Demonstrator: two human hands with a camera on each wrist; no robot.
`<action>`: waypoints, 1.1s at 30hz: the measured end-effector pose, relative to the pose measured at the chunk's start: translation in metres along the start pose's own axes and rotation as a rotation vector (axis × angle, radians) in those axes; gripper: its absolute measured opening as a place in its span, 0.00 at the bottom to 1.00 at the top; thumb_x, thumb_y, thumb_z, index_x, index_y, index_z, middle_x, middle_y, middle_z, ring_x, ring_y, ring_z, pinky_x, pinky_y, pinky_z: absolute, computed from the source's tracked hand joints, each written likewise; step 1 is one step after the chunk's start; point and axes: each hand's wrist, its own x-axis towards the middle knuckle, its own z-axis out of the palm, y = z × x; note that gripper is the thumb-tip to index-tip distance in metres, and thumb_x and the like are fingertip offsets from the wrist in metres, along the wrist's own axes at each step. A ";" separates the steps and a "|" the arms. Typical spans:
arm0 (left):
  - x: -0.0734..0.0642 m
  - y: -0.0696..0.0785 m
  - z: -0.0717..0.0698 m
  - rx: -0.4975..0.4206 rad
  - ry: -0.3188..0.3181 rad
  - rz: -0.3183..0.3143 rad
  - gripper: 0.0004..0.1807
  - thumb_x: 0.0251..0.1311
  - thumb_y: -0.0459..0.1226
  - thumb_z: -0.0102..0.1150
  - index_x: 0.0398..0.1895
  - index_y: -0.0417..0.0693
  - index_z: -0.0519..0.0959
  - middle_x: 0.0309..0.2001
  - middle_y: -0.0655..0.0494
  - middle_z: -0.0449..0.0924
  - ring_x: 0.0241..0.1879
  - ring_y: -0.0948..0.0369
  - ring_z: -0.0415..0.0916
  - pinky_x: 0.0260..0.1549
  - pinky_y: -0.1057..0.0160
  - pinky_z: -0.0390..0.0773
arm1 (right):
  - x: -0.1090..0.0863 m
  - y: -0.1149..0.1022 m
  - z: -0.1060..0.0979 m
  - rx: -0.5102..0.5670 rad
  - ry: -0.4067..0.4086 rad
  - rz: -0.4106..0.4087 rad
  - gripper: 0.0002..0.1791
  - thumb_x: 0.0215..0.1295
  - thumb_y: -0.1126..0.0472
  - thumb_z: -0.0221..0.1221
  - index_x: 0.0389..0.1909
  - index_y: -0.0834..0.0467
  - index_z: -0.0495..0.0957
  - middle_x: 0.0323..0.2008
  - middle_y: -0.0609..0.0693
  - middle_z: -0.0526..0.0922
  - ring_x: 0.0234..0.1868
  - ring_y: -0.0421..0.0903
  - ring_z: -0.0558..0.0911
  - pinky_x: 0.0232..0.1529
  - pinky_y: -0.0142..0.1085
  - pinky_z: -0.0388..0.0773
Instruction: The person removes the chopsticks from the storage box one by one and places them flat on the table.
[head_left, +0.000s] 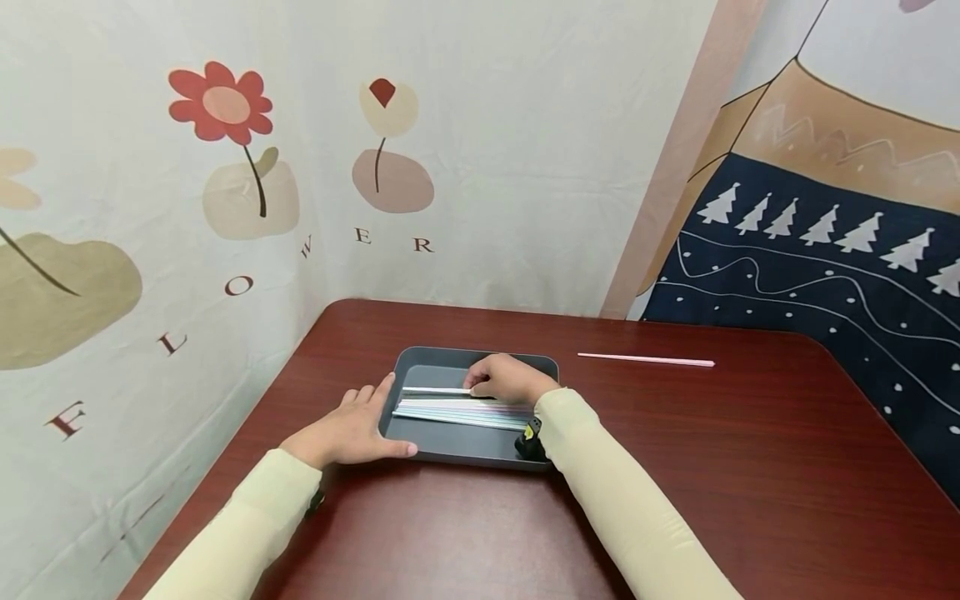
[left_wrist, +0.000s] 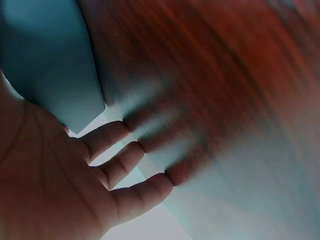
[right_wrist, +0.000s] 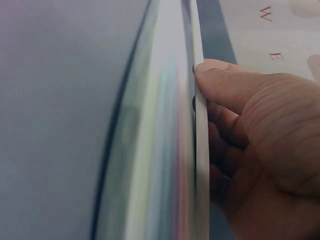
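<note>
In the head view, a grey rectangular tray (head_left: 465,442) rests on the table and holds several pastel chopsticks (head_left: 453,411), side by side. My right hand (head_left: 510,379) reaches over the tray's right part and pinches a whitish chopstick (head_left: 437,390) between thumb and fingers, just behind the others. The right wrist view shows this whitish chopstick (right_wrist: 201,135) running along the fingertips, with the other chopsticks blurred beside it. My left hand (head_left: 348,429) is spread at the tray's left end, its thumb along the front rim. Its fingertips (left_wrist: 157,185) meet the tabletop in the left wrist view.
A single pink chopstick (head_left: 648,360) lies on the brown table (head_left: 750,458), to the right of the tray. Behind the table hang a flower-printed curtain (head_left: 510,150) and a dark blue cloth with trees (head_left: 810,267).
</note>
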 end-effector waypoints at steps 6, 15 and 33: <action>-0.001 0.000 -0.002 0.011 0.005 -0.003 0.75 0.40 0.77 0.60 0.79 0.39 0.41 0.66 0.37 0.61 0.63 0.41 0.57 0.53 0.43 0.72 | -0.003 -0.004 -0.006 0.004 0.026 -0.019 0.09 0.74 0.61 0.57 0.38 0.49 0.85 0.31 0.43 0.81 0.26 0.40 0.70 0.36 0.36 0.72; 0.001 -0.002 -0.004 0.025 0.020 0.012 0.75 0.39 0.78 0.59 0.79 0.38 0.41 0.66 0.36 0.61 0.62 0.40 0.58 0.53 0.43 0.72 | -0.005 -0.010 -0.019 -0.022 0.095 -0.027 0.08 0.73 0.61 0.58 0.44 0.53 0.85 0.44 0.40 0.82 0.36 0.41 0.76 0.41 0.37 0.74; 0.000 -0.001 0.001 0.019 -0.001 0.012 0.75 0.40 0.77 0.60 0.79 0.37 0.41 0.67 0.35 0.61 0.63 0.38 0.57 0.53 0.42 0.71 | -0.032 -0.024 -0.060 -0.045 0.165 -0.065 0.07 0.71 0.62 0.60 0.44 0.53 0.85 0.45 0.41 0.82 0.45 0.42 0.79 0.48 0.40 0.76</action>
